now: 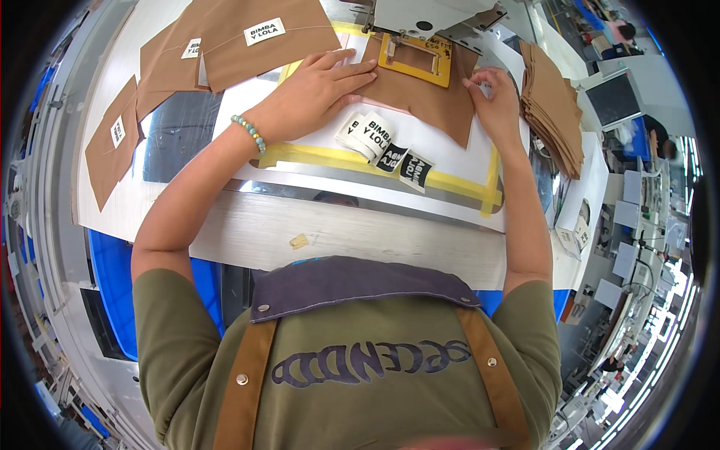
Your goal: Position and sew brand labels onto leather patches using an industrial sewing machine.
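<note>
- A brown piece (pixel 105 169) lies at the far left of the pale table (pixel 225 225), a white printed label on it; a blue bin (pixel 112 292) shows below the table edge.
- Next, a dark glossy panel (pixel 176 135) lies partly under more brown material.
- A larger brown piece (pixel 262 64) with a white label spreads across the upper left, overlapping another labelled one.
- A small tan scrap (pixel 299 241) lies near the table's front edge.
- The left hand (pixel 322 84), a beaded bracelet (pixel 249 135) at its wrist, is open, fingers stretched out and fingertips at the left edge of the central brown piece (pixel 431 109).
- Below that hand, white labels (pixel 361 133) lie in an overlapping pile, with black labels (pixel 405 166) at its right.
- The central brown piece lies under a yellow frame (pixel 416 73), beneath the machine head (pixel 435 15).
- The right hand (pixel 495 94) is curled at that piece's right edge, thumb and forefinger close together; whether they pinch it I cannot tell.
- Just beyond, brown pieces stand in a fanned stack (pixel 551 112).
- Farther right is a dark screen (pixel 613 100).
</note>
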{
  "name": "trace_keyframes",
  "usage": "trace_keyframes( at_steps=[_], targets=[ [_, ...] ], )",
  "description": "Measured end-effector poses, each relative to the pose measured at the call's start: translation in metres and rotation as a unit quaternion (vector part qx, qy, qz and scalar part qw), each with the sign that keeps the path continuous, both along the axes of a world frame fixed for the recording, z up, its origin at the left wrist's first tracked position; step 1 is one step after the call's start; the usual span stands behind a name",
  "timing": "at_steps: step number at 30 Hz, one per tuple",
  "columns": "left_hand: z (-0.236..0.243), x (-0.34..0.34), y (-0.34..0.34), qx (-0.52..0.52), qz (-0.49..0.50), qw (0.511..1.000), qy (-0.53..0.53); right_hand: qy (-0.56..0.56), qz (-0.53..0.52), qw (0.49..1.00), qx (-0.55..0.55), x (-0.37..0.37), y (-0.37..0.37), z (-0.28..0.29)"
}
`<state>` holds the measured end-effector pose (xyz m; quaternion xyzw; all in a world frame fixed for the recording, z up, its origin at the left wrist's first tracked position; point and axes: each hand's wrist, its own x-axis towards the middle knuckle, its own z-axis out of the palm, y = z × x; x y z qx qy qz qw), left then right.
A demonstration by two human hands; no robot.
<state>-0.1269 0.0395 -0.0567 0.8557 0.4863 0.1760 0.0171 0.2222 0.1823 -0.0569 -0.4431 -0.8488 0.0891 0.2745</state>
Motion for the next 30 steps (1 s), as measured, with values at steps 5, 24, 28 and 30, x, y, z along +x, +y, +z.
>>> trace_keyframes(
  at_steps=[5,24,28,30],
  targets=[
    [-0.001,0.003,0.000,0.000,-0.024,1.000,-0.008,-0.005,-0.106,0.990,-0.095,0.005,-0.017,0.040],
    [0.026,0.018,0.022,0.115,-0.136,0.984,-0.005,0.114,-0.039,0.967,-0.225,0.047,-0.001,0.041],
    [0.032,0.045,0.037,0.140,-0.172,0.974,-0.035,0.188,-0.032,0.953,-0.236,0.071,-0.001,0.070],
    [0.031,0.062,0.043,0.144,-0.202,0.968,-0.037,0.127,-0.104,0.966,-0.199,0.074,-0.004,0.082]
  ],
)
